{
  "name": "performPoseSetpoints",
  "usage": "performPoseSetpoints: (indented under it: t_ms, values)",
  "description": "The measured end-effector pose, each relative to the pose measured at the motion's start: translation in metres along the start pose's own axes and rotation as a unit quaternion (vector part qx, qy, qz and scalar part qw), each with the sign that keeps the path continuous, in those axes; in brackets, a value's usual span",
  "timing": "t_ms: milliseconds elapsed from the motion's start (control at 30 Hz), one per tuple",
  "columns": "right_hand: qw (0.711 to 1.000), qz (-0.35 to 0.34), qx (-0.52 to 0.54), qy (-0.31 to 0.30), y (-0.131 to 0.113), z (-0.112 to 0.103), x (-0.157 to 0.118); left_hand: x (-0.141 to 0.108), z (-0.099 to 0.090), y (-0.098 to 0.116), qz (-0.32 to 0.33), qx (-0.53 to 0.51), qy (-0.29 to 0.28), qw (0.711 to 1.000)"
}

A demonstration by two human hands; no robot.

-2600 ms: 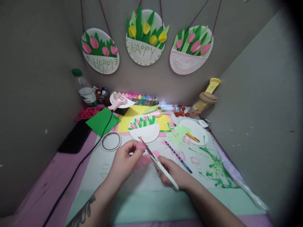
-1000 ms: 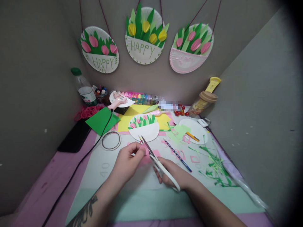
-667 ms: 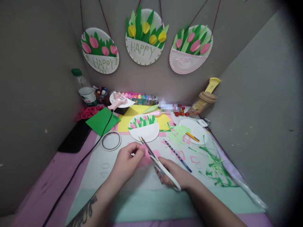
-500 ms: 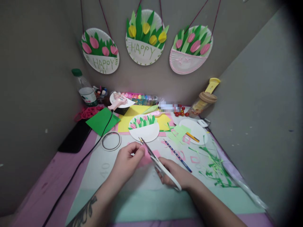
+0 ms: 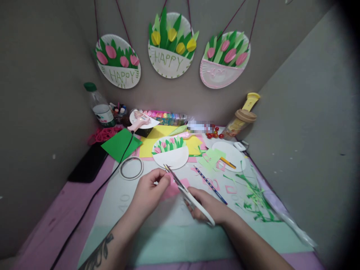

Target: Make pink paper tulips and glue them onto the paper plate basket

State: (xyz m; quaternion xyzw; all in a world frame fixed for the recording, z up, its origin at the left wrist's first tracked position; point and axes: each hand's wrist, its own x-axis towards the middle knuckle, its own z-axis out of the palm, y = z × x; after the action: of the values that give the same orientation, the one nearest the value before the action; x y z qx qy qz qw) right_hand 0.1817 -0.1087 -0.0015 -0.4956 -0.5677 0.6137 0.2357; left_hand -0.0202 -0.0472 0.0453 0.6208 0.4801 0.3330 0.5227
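My left hand (image 5: 152,189) pinches a piece of pink paper (image 5: 170,189) between thumb and fingers, above the white mat. In my right hand (image 5: 204,204) are white-handled scissors (image 5: 198,205), my fingers closed round the handles. Their slightly parted blades point away from me and to the left, right beside the pinched paper; whether they are cutting into it I cannot tell. Just beyond the blade tips lies a paper plate basket (image 5: 172,157) with green leaves and pink tulips. To the right, a blue pencil (image 5: 210,185) rests among pink paper scraps (image 5: 231,189).
Green paper strips (image 5: 257,202) lie at right, near a white plate (image 5: 239,164) with an orange pencil. A tape roll (image 5: 131,168), green paper (image 5: 120,145), a phone (image 5: 89,165) and a glue gun (image 5: 139,123) with its black cord are at left. Decorated plates (image 5: 171,62) hang behind.
Both hands keep nearly the same pose around the pink paper and scissors. The whole view has shifted very slightly.
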Motion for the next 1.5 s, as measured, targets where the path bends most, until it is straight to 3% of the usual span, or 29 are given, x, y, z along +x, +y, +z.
performPoseSetpoints:
  t_ms: [1500]
  values:
    - [0.999, -0.027, -0.035, -0.008, 0.0089, -0.004, -0.0001, -0.0003, -0.0042, 0.0002, -0.013, 0.039, -0.009, 0.999]
